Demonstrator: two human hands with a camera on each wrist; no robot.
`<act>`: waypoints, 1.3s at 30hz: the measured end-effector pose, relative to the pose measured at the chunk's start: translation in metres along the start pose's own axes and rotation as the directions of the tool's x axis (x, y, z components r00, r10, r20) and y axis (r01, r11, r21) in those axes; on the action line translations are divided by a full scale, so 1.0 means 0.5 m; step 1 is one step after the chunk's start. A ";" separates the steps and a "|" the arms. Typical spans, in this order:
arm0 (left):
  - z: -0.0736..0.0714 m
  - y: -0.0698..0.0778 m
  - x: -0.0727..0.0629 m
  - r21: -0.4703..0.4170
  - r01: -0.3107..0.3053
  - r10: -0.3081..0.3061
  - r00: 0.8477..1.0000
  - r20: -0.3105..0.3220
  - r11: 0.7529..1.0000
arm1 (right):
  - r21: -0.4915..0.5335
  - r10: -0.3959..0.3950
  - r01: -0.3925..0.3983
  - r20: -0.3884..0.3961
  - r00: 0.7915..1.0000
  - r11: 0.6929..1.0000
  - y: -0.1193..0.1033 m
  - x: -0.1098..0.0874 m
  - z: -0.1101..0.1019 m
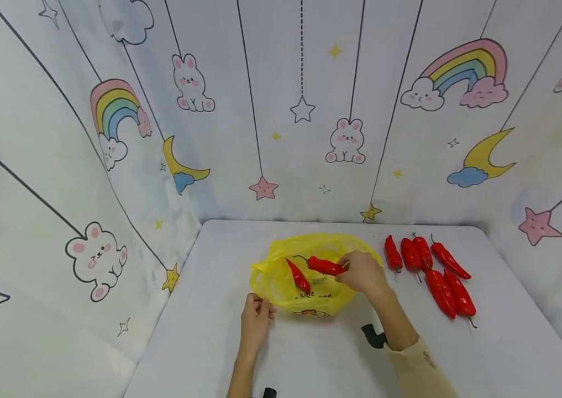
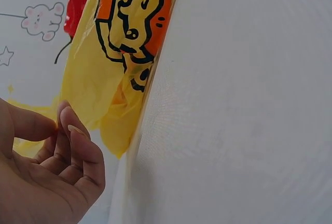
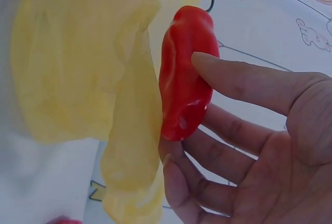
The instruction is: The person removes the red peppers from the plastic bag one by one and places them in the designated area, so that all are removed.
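A yellow plastic bag (image 1: 281, 249) lies with its mouth spread on the white table, printed with a cartoon face (image 2: 137, 22). One red chili pepper (image 1: 298, 276) is inside it. At the bag's near left edge my left hand (image 1: 257, 316) pinches the rim between thumb and fingers. Over the bag's right side, my right hand (image 1: 362, 272) holds another red chili pepper (image 3: 189, 71), thumb on one face and fingers behind. Its thin dark stem points left in the head view. In the right wrist view the pepper overlaps the bag's side.
Several red chili peppers (image 1: 441, 293) lie grouped on the table right of the bag. Behind the white table (image 1: 201, 354) stands a cloth backdrop (image 1: 281, 166) with rabbits, stars and rainbows. A black wrist-camera piece (image 1: 373, 336) shows by the right forearm.
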State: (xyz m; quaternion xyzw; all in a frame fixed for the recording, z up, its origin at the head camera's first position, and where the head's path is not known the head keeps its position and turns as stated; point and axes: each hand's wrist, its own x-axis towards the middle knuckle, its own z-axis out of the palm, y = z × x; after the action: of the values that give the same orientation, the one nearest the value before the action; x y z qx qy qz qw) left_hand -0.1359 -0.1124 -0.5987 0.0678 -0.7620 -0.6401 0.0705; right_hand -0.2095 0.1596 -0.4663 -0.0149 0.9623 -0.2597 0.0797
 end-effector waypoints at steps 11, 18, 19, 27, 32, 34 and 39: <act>0.002 -0.001 0.000 0.000 -0.007 0.007 1.000 -0.005 1.000 | 0.103 0.038 -0.033 -0.046 0.998 0.994 0.023 -0.027 -0.014; 0.007 -0.002 0.002 0.002 0.001 -0.001 1.000 0.000 1.000 | 0.175 0.071 -0.052 -0.105 0.992 0.983 0.044 -0.041 -0.020; 0.007 -0.002 0.002 0.000 0.002 -0.002 1.000 0.000 1.000 | 0.184 0.073 -0.051 -0.113 0.991 0.982 0.047 -0.044 -0.020; 0.006 -0.003 0.001 -0.027 -0.004 0.004 1.000 0.005 1.000 | 0.257 0.114 -0.071 -0.156 0.981 0.964 0.067 -0.064 -0.017; 0.008 -0.003 0.001 -0.033 0.005 -0.004 1.000 0.012 0.999 | 0.316 0.175 -0.113 -0.175 0.969 0.942 0.081 -0.079 -0.017; 0.008 -0.002 0.001 -0.032 0.005 -0.004 1.000 0.012 0.999 | 0.323 0.183 -0.115 -0.190 0.965 0.939 0.089 -0.084 -0.018; 0.009 -0.001 0.001 -0.034 0.000 0.000 1.000 0.002 0.999 | 0.345 0.208 -0.127 -0.209 0.955 0.930 0.114 -0.094 -0.021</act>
State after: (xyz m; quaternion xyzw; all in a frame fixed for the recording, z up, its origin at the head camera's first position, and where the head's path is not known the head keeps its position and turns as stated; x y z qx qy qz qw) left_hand -0.1374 -0.1083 -0.6000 0.0661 -0.7512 -0.6529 0.0707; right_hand -0.1642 0.2175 -0.4790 0.1132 0.9058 -0.4080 -0.0149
